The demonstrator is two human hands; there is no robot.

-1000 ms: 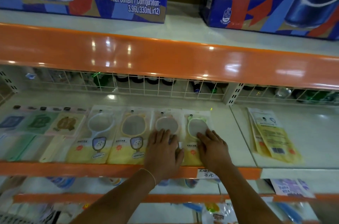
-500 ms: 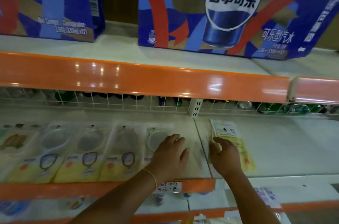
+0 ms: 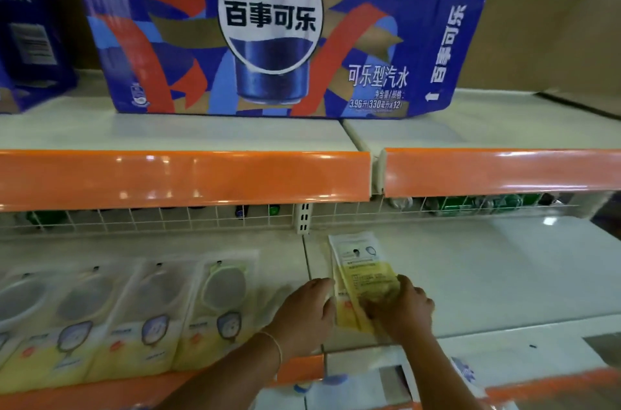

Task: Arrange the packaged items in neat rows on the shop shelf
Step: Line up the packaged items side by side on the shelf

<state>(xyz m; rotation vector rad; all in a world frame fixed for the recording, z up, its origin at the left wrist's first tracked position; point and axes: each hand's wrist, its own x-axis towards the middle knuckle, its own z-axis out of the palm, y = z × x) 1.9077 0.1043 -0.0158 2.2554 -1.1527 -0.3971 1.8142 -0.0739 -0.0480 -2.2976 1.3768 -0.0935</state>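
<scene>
Head view, my left hand (image 3: 304, 312) flat against the yellow packet stack (image 3: 361, 278), right hand (image 3: 401, 310) fingers curled onto it, shelf (image 3: 504, 275), row of packets (image 3: 134, 319) left.

You are standing at a retail shop display. The tiered white shelf (image 3: 504, 275) units carry glossy orange front strips (image 3: 184, 177), with a wire mesh divider (image 3: 151, 218) at the back. A printed cola multipack carton (image 3: 268, 26) occupies the upper tier, and identical hang-hole packaged items (image 3: 215, 312) lie side by side below.
</scene>
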